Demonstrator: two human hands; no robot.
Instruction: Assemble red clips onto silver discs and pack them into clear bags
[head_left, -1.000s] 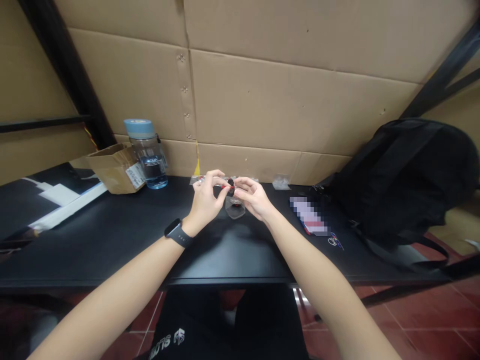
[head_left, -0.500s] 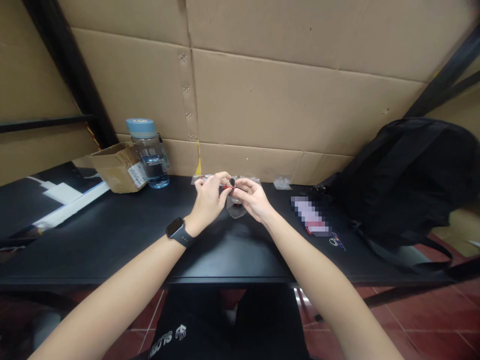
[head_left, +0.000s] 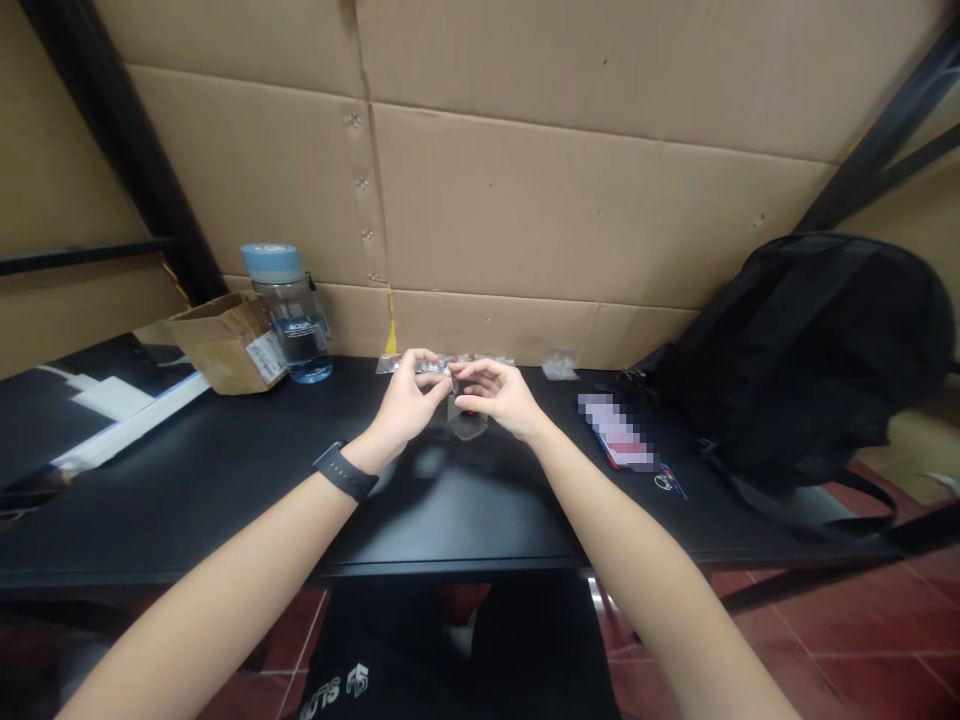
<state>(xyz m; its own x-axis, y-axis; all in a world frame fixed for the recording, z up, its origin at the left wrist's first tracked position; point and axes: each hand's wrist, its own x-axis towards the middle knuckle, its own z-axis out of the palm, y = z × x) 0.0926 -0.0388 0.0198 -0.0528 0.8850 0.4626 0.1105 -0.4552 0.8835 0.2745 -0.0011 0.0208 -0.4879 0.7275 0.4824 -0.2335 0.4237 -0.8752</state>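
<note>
My left hand (head_left: pixel 407 402) pinches a small dark piece (head_left: pixel 454 382) between thumb and fingertips; a black watch (head_left: pixel 345 471) is on that wrist. My right hand (head_left: pixel 501 402) comes in from the other side, its fingers curled and their tips closed at the same piece. The piece is mostly covered by the fingers, so its kind cannot be made out. Just below the hands, a clear plastic packet (head_left: pixel 468 427) with a bit of red in it lies on the black table (head_left: pixel 480 510). Behind the fingers runs a row of clear plastic packaging (head_left: pixel 388 364).
Another clear packet (head_left: pixel 559 365) lies by the cardboard wall (head_left: pixel 525 220). To the left stand a water bottle (head_left: pixel 291 325), a cardboard box (head_left: pixel 231 345) and a white power strip (head_left: pixel 135 422). To the right are a blurred-out phone-like item (head_left: pixel 619 432), a key ring (head_left: pixel 664 482) and a black backpack (head_left: pixel 817 350).
The dark piece has turned between my fingers and shows less. My left wrist has rotated, so the watch face points away. The view has shifted slightly.
</note>
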